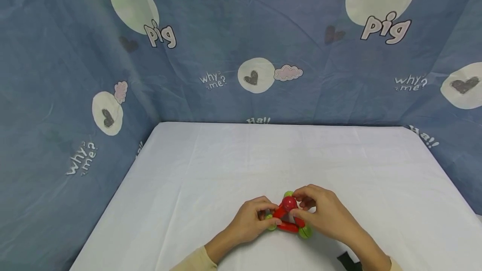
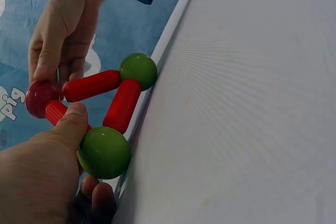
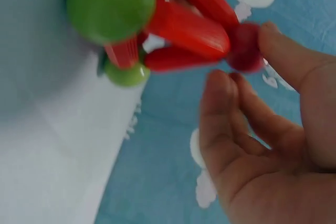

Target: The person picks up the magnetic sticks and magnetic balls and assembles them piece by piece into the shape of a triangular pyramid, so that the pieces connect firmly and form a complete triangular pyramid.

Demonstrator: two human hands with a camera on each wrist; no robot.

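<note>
White table (image 1: 226, 158), fingers (image 1: 303, 204) pinching red ball (image 1: 289, 203)

Count's in around the red ball (image 1: 289, 203) at the top of the toy: that's one red ball, with three green balls showing below it, the clearest one (image 1: 305, 232) at the lower right of it, one (image 1: 269, 221) to its lower left and one (image 1: 288, 194) peeking just behind it. Red rods, at least four visible in the wrist views, one of them (image 1: 288, 226) lying along the bottom beneath the red ball. Two hands on it, left hand (image 1: 250, 221) and right hand (image 1: 324, 214), either side of that red ball.
</note>
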